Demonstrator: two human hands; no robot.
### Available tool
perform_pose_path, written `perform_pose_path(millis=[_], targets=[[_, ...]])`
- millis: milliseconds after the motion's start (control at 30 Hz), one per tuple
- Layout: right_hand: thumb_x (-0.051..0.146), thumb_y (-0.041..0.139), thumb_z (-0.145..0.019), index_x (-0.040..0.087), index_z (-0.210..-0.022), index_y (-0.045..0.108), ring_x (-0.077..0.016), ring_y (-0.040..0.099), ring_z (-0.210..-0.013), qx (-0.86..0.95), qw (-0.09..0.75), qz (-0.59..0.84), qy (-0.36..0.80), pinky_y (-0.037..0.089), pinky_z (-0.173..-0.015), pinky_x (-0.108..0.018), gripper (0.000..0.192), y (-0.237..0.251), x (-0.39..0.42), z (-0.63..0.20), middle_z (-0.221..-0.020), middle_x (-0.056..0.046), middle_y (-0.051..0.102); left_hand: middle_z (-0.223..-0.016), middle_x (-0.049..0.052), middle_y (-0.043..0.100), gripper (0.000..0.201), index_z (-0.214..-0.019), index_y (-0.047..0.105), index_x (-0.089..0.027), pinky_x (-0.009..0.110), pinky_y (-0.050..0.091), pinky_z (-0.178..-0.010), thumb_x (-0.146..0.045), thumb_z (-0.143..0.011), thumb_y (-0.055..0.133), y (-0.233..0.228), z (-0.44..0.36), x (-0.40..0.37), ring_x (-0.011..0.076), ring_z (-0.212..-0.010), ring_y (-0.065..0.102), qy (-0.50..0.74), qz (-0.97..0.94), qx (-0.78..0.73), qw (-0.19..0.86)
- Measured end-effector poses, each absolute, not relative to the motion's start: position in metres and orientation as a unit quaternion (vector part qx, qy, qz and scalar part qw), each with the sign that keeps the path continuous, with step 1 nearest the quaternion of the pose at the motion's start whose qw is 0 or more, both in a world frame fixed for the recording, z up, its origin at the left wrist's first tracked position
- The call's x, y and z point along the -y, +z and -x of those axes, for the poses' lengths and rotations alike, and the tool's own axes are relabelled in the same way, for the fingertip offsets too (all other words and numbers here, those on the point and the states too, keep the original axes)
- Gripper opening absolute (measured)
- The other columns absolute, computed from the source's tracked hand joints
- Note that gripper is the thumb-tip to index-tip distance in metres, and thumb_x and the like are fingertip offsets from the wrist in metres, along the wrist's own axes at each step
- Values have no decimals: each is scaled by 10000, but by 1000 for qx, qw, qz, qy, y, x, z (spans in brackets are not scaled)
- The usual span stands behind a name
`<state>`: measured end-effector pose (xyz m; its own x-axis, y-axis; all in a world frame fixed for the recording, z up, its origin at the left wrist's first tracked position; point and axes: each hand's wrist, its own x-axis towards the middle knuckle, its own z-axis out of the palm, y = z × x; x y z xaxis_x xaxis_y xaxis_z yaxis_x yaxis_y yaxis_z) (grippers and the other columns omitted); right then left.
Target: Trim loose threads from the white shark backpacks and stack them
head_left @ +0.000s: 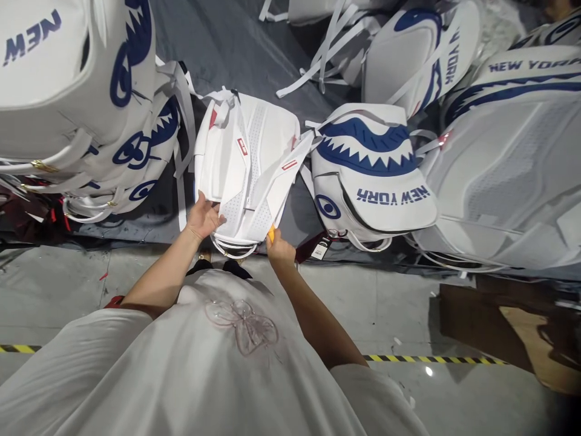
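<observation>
A white backpack (270, 130) lies in front of me with its straps and padded back facing up and its top handle toward me. My left hand (204, 217) is at its lower left side, with the thumb over the bag and the other fingers partly hidden against it. At the lower right corner, my right hand (281, 251) is closed around a small yellow-orange tool (271, 234). Most of that tool is covered by the fingers, so its kind is unclear. Its tip is close to the right shoulder strap (263, 221).
Stacked white backpacks (49, 115) stand at left on the dark-covered table (222, 48). To the right lie a shark-mouth backpack (372, 169) with a hang tag (320, 249) and a large backpack (512, 163). Cardboard (481, 321) is on the floor at right.
</observation>
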<state>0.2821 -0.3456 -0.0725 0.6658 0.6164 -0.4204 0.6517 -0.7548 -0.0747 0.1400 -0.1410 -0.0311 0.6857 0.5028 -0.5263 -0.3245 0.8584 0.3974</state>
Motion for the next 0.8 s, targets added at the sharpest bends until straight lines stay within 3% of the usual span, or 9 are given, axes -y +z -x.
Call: perform_pose_path(millis=[100, 200, 300, 400, 633, 800], targets=[[402, 388, -1062, 113, -1366, 499, -246, 691, -816, -340, 30, -913, -225, 411, -644, -281, 434, -73, 344, -287, -916, -158, 715, -1054, 79, 738, 673, -1006, 686, -206, 182, 469, -423, -702, -984, 232, -34, -141, 141, 187, -825, 723, 209, -124, -304, 921], [396, 408, -1062, 119, -1384, 494, -243, 691, -817, -330, 25, -915, -232, 387, -631, -278, 434, -68, 349, -291, -915, -144, 716, -1086, 90, 735, 688, -1110, 695, -221, 169, 424, -376, -714, -978, 234, -34, -139, 138, 197, -827, 726, 202, -136, -300, 922], [406, 398, -1068, 131, -1371, 504, -229, 685, -802, -326, 11, -921, -212, 343, -608, -271, 423, -61, 365, -287, -886, -121, 711, -1126, 133, 717, 717, -1250, 657, -228, 188, 474, -405, -773, -929, 318, -32, -133, 135, 259, -951, 723, 183, -168, -296, 922], [382, 409, -1068, 148, -1330, 523, -211, 663, -747, -319, -11, -924, -211, 291, -589, -272, 369, -57, 388, -275, -843, -85, 699, -1172, 147, 701, 788, -1322, 616, -247, 218, 523, -448, -818, -902, 272, -30, -128, 131, 290, -1019, 710, 177, -188, -281, 924], [323, 391, -1066, 128, -1262, 549, -218, 629, -732, -268, -84, -931, -231, 243, -590, -275, 318, -49, 415, -253, -850, -90, 693, -1142, 111, 729, 868, -1354, 593, -258, 158, 361, -347, -832, -900, 128, -36, -128, 126, 214, -822, 732, 168, -144, -309, 925], [324, 359, -1043, 107, -1245, 550, -246, 629, -741, -255, -123, -930, -234, 254, -586, -283, 353, -49, 422, -245, -869, -116, 694, -1050, 122, 738, 896, -1198, 670, -192, 137, 316, -332, -847, -887, 145, -39, -131, 123, 147, -647, 692, 143, -136, -294, 935]])
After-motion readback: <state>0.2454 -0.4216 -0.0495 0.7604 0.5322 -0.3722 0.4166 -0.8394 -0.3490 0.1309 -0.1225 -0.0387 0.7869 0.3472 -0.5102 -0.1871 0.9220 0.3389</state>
